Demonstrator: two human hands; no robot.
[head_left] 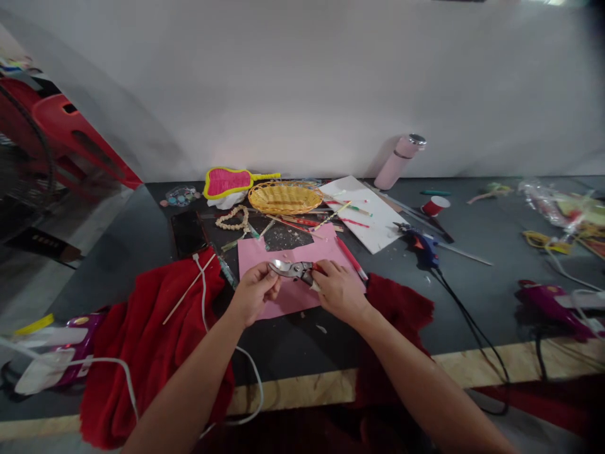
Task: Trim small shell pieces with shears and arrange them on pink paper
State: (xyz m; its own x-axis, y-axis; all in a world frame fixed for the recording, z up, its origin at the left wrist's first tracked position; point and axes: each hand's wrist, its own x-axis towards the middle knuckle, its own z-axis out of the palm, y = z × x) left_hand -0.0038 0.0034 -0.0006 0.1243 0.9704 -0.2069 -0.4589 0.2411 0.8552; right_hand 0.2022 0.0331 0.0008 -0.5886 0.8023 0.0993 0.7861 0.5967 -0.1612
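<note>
Cloth (142, 328), red and bunched, lies on the table (482, 227) to the left of the left fingers and nearer the wearer; a thin stick (189, 289) rests on it, and a white cable (204, 296) runs across it. Beyond the cloth, to the far left of the fingers, is a black phone (189, 232). A heart-shaped ring (231, 226) and a pink paddle-shaped piece (229, 183) with yellow edging lie beyond the left fingers, slightly to their left. The left hand (253, 295) has its fingers curled nearly closed at the blade end of the pruning shears (295, 270); whether they pinch the blade or a small part beside it cannot be told. The shears are located between the two hands, above a pink sheet (288, 306). A wicker basket (265, 189) stands directly beyond them. The right hand (338, 287) has its fingers wrapped around the red shear handles. A red pen (350, 255) lies just right of the right fingers. Farther right and beyond are a white sheet (373, 217), a pink bottle (397, 165) and a blue glue gun (428, 248).
</note>
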